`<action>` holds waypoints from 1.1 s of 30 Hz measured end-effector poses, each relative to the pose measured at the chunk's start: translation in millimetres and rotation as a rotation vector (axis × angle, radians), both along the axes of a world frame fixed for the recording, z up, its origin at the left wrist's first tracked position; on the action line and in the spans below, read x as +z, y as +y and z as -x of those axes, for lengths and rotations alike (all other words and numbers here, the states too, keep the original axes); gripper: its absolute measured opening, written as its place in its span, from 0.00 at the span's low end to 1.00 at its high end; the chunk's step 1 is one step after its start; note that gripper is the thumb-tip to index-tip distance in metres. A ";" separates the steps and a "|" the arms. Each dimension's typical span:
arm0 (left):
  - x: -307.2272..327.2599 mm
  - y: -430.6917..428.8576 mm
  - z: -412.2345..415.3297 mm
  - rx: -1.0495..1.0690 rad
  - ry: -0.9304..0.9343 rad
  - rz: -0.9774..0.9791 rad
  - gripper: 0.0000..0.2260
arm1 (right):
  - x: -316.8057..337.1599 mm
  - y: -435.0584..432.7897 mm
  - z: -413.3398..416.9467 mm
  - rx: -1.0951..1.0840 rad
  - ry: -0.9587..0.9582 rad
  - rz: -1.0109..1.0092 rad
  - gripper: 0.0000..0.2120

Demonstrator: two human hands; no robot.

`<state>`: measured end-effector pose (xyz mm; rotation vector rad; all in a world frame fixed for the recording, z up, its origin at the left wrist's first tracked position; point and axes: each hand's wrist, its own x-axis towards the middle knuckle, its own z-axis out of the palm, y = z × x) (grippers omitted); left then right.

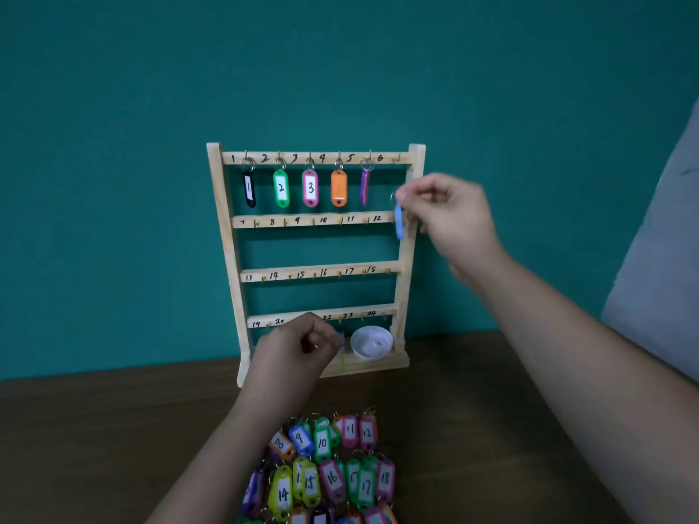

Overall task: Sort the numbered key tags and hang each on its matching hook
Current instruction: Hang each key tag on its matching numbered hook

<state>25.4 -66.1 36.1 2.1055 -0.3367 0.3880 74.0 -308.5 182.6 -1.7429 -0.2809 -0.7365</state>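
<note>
Indoor room, home-like: teal painted wall, dark wood-grain table, grey upholstered cushion at right.

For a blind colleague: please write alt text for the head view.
A person's right hand pinches a blue key tag beside the right end of a wooden hook rack whose top row holds five tags. The left hand pinches a small bluish object at the rack's base; more numbered tags lie on the table.

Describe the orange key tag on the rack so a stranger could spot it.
Find the pale wooden hook rack standing against the teal wall. On its top rail, the orange plastic key tag hangs fourth from the left. No other hanging tag is orange.
</note>
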 end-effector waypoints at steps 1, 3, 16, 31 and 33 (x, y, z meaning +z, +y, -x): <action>1.6 0.0 0.5 -0.003 0.001 0.007 0.05 | 12.8 -0.8 -2.2 -0.023 -0.023 -0.003 0.02; 4.0 -0.2 1.2 -0.006 0.005 0.019 0.04 | 33.2 -2.3 -6.6 -0.064 -0.050 -0.001 0.03; 7.9 1.4 4.1 -0.023 0.014 0.046 0.05 | 57.0 -9.1 -32.9 -0.203 -0.002 0.166 0.08; 18.3 3.5 7.8 -0.051 0.006 0.190 0.03 | -20.9 26.4 13.2 -0.024 -0.085 0.374 0.04; 20.2 4.4 9.1 -0.065 0.013 0.264 0.02 | -39.5 34.7 22.6 0.107 -0.030 0.498 0.04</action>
